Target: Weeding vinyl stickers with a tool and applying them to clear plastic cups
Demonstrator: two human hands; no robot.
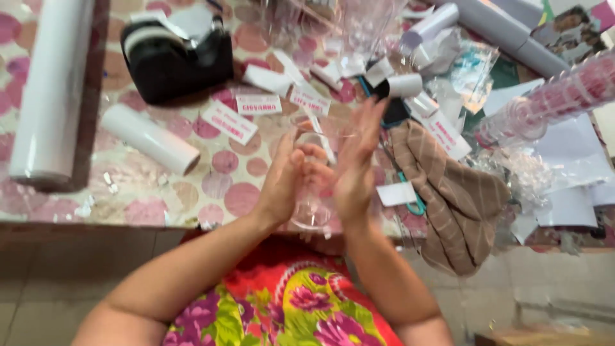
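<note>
Dotted tablecloth (230, 160); clear plastic cup (312, 211) between flat hands.

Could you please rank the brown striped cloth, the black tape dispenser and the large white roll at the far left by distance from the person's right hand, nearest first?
From the right hand in the head view:
1. Brown striped cloth, just to its right, draped over the table edge.
2. Black tape dispenser, up and to the left, beyond the left hand.
3. Large white roll, at the far left edge of the table.
</note>
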